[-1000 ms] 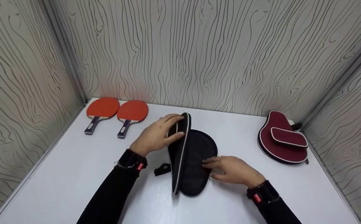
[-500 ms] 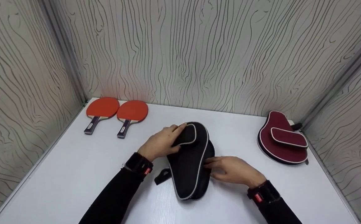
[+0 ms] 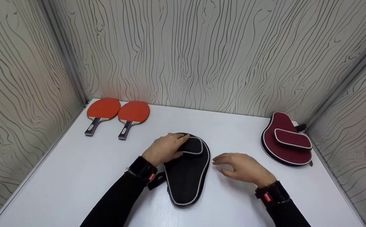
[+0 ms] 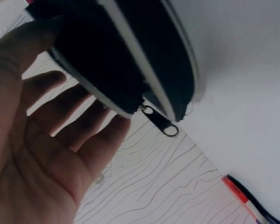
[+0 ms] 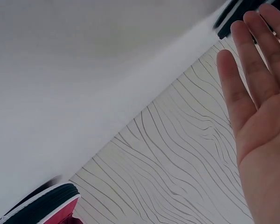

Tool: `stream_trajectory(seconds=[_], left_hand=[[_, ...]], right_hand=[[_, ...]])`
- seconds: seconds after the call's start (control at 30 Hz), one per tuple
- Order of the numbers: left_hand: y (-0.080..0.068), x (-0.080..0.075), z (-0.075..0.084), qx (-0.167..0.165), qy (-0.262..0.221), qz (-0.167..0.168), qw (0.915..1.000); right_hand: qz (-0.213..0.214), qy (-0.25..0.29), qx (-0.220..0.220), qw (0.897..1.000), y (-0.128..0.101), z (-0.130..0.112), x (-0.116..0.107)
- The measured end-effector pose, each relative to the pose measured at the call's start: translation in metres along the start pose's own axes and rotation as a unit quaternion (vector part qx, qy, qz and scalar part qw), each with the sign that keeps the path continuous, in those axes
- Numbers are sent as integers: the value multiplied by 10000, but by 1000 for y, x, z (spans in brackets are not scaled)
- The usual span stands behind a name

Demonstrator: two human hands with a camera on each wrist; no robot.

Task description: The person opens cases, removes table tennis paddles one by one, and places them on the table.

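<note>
Black paddle case [image 3: 186, 170] lay flat and closed on the white table [image 3: 75, 176], near the middle, whereas half a second earlier its lid was still partly raised. The left hand [image 3: 167, 148] rested on the case's far left end, fingers fairly straight over the pocket. The right hand [image 3: 244, 168] had come off the case and hovered just right of it, fingers spread and holding nothing. Two red paddles [image 3: 118, 115] lay far left, a maroon case [image 3: 285, 140] far right.

Recording booth: patterned panels [image 3: 201, 53], white table [image 3: 60, 176]
</note>
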State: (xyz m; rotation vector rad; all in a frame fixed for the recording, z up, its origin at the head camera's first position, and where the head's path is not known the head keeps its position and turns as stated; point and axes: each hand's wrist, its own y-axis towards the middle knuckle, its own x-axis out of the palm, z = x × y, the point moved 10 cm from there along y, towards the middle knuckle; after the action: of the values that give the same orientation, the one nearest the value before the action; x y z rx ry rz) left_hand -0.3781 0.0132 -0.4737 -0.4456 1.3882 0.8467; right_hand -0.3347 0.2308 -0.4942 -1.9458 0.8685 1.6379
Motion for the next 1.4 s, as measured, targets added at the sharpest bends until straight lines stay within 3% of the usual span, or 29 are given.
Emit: stream_trajectory(seconds=[0.23, 0.37, 0.53, 0.7, 0.87, 0.97, 1.27, 1.37, 1.4], left_hand=[[-6, -17, 29, 234, 297, 104, 9992], [-11, -19, 55, 457, 552, -132, 9973], [-21, -2, 80, 485, 708, -983, 9915], [-34, 22, 98, 307, 1063, -1807, 9773], [-47, 42, 112, 147, 1229, -2273, 9659], [-50, 46, 112, 82, 1306, -2224, 9661], [-44, 41, 94, 224, 1787, -1633, 9700], [-39, 53, 79, 259, 1990, -1427, 9692], [-36, 62, 71, 250, 1894, -1325, 9726]], right_hand=[[68, -20, -53, 10000, -1, 3, 0], [56, -19, 33, 10000, -2, 7, -1], [59, -47, 40, 10000, -4, 9, -1], [90, -97, 52, 9999, -4, 10, -2], [34, -74, 90, 9999, -5, 11, -1], [26, -70, 134, 9999, -5, 12, -2], [47, 2, 248, 9997, -8, 16, -6], [55, 44, 271, 9996, -8, 16, -7], [58, 57, 277, 9996, -8, 16, -7]])
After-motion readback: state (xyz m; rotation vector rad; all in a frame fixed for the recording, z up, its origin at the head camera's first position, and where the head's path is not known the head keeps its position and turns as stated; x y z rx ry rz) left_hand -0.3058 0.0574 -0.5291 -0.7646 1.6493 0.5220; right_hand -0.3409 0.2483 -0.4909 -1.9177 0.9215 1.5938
